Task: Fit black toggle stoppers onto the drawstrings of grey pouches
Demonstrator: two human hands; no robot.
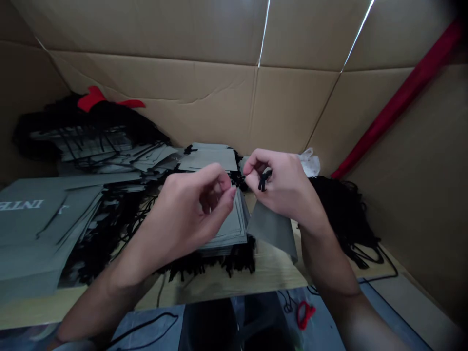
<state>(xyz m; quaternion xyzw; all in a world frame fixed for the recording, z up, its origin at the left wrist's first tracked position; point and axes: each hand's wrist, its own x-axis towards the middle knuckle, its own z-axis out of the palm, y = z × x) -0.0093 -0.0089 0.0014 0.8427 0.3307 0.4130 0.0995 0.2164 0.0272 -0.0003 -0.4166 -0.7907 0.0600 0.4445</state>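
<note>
My right hand (283, 187) is closed in a pinch on a black cord (263, 180) that belongs to a small grey bag (274, 226) hanging below it. My left hand (193, 209) hovers just to its left, fingers curled with thumb and forefinger pressed together near the cord; what it pinches is hidden. Both hands are above a stack of grey bags (228, 229) with black cords spilling from its front edge.
More grey bags lie in piles at the left (44, 219) and behind (212, 157). A heap of loose black cords (345, 214) sits at the right. Cardboard walls (219, 97) enclose the wooden table (263, 273). A red bar (398, 97) leans at right; red fabric (93, 97) lies at back left.
</note>
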